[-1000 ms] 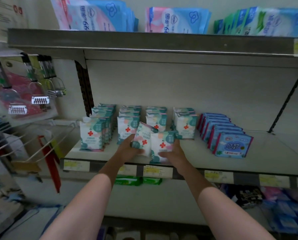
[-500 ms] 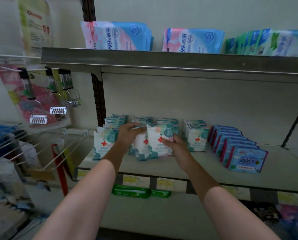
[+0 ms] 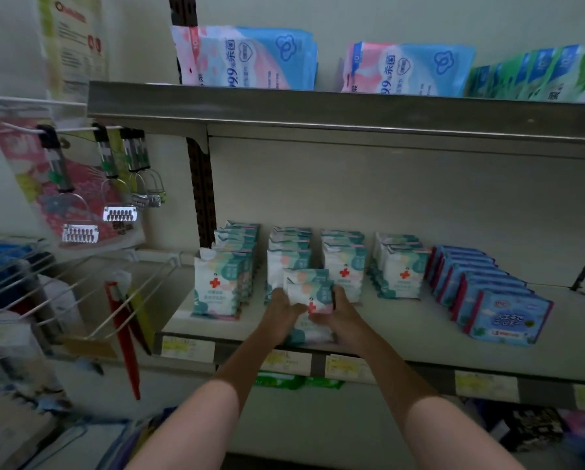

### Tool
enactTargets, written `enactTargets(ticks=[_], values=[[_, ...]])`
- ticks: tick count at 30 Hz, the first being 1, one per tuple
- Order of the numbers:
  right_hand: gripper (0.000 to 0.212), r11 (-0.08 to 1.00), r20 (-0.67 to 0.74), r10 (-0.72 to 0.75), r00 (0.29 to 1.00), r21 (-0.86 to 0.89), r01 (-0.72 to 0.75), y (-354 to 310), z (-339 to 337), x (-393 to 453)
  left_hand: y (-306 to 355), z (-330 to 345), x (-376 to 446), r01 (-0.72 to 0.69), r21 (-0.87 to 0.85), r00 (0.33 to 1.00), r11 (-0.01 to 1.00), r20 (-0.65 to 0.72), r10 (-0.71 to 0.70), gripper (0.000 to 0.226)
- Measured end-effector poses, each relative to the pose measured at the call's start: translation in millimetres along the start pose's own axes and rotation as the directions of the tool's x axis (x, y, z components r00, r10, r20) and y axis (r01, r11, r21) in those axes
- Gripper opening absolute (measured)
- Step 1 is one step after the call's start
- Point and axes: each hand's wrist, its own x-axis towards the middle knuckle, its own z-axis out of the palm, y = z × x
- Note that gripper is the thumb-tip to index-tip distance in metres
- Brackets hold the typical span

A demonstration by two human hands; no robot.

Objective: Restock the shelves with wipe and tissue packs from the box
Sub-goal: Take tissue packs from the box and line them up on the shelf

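Held packs: two white and teal wipe packs (image 3: 309,293) with a red cross stand at the near edge of the middle shelf (image 3: 403,334), one just behind the other.
Left hand: the left hand (image 3: 282,310) holds the left side of the held packs, with its fingers curled round the edge.
Right hand: the right hand (image 3: 342,312) holds the right side of the same packs, fingers bent round them, thumb on the front.
Place: the held packs are in front of the second and third rows, nearer than all the other packs.
Rows behind: four rows of the same wipe packs (image 3: 343,266) run from near to far on the shelf.
Left row: its front pack (image 3: 216,288) stands upright, left of the hands.
Right side: a row of blue packs (image 3: 508,315) leans there, right of the wipe rows and apart from the hands.
Top shelf: pink and blue bags (image 3: 250,59) and green bags (image 3: 542,76) stand on the top shelf (image 3: 318,111).
Shelf edge: yellow price tags (image 3: 187,347) sit along the near edge.
Far left: padlocks (image 3: 119,212) hang on hooks, with a wire rack (image 3: 80,290) under them.
Below: a green pack (image 3: 280,381) peeks out under the middle shelf.
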Motion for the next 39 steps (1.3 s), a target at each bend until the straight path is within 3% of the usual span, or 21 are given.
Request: enactTargets(ticks=[2, 5, 10, 12, 15, 19, 23, 25, 30, 35, 39], values=[[0.060, 0.990, 0.010, 0.004, 1.000, -0.139, -0.002, -7, 0, 2, 2, -3, 2, -0.001, 0.055, 1.000, 0.998, 0.003, 0.001, 0.047], [0.062, 0.909, -0.009, -0.113, 0.993, -0.405, 0.100, -14, 7, 8, 6, -15, 4, -0.090, 0.147, 0.995, 0.985, -0.021, 0.095, 0.045], [0.052, 0.846, -0.100, -0.326, 0.940, -0.474, 0.243, -24, 34, 11, 24, -38, 3, -0.189, 0.409, 0.969, 0.893, -0.072, 0.238, 0.055], [0.052, 0.845, -0.143, -0.299, 0.943, -0.499, 0.193, -23, 41, 14, 31, -41, 0, -0.141, 0.537, 0.974, 0.832, -0.073, 0.212, 0.068], [0.057, 0.824, -0.123, -0.216, 0.969, -0.555, 0.113, -24, 47, 16, 32, -39, 1, -0.059, 0.516, 0.990, 0.855, -0.082, 0.118, 0.076], [0.062, 0.814, -0.111, -0.186, 0.976, -0.573, 0.090, -30, 50, 14, 32, -40, 6, -0.114, 0.491, 0.979, 0.864, -0.094, 0.182, 0.081], [0.092, 0.794, -0.032, -0.089, 0.996, -0.606, 0.051, -27, 51, 10, 44, -42, 8, -0.215, 0.500, 0.960, 0.839, -0.049, 0.275, 0.082], [0.096, 0.807, -0.022, -0.046, 0.999, -0.590, 0.025, -18, 55, 10, 50, -41, 11, -0.230, 0.514, 0.956, 0.826, -0.039, 0.291, 0.080], [0.096, 0.831, -0.267, -0.012, 0.964, -0.539, -0.139, -7, 76, 13, 55, -40, 12, -0.296, 0.575, 0.931, 0.762, -0.004, 0.365, 0.076], [0.097, 0.792, -0.251, 0.035, 0.967, -0.583, -0.180, -15, 73, 15, 63, -36, 13, -0.399, 0.570, 0.879, 0.719, 0.016, 0.476, 0.069], [0.083, 0.845, -0.326, 0.040, 0.944, -0.494, -0.206, -17, 53, -1, 75, -8, 11, -0.485, 0.538, 0.841, 0.689, 0.071, 0.536, 0.054]])
